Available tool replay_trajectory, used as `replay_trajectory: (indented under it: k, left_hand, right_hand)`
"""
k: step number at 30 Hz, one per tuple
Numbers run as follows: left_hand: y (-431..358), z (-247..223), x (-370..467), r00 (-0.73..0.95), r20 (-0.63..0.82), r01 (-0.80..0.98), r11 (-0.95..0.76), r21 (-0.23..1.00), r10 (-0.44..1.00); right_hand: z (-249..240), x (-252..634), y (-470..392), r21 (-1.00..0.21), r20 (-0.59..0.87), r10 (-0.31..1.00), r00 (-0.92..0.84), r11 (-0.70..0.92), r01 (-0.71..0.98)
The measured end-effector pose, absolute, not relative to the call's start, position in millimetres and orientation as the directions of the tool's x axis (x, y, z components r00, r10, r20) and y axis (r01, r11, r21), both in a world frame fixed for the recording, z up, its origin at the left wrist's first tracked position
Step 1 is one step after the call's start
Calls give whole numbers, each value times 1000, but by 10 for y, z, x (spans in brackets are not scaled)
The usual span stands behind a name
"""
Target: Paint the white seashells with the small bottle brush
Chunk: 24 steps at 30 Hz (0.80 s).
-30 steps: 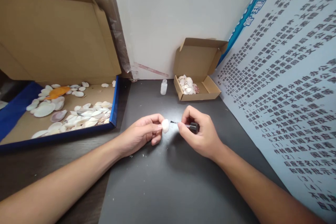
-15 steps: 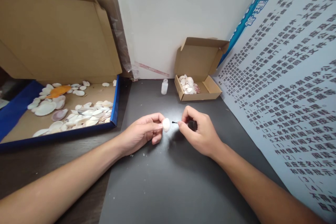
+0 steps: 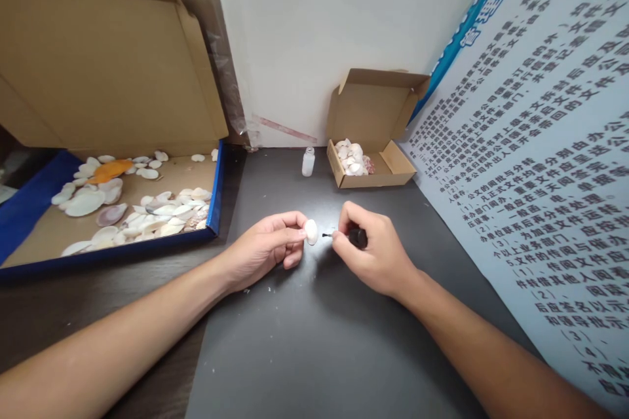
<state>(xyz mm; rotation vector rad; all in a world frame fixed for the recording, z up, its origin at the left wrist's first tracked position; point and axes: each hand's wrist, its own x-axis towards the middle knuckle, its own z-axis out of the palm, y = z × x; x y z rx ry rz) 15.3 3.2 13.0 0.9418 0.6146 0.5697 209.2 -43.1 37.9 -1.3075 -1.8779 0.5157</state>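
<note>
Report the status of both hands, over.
Left hand pinching rounded white seashell. Right hand gripping small black-capped brush, tip not touching shell. Nothing blocking between them.

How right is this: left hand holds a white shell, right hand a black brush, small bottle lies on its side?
One slip: the small bottle stands upright in the head view. The left hand does hold a white shell, the right hand a black brush.
</note>
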Motion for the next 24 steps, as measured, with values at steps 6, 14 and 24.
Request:
replay_trajectory:
  k: [6, 14, 24]
  left_hand:
    - [35, 136, 159, 692, -218, -190, 465, 865, 688]
    - [44, 141, 162, 681, -228, -181, 462, 868, 696]
    - [37, 141, 155, 676, -220, -192, 457, 869, 703]
  right_hand:
    - [389, 2084, -469, -706, 367, 901, -230, 431, 562]
    - [407, 2072, -472, -670, 367, 905, -216, 419, 613]
    - [394, 2064, -483, -669, 329, 922, -202, 379, 640]
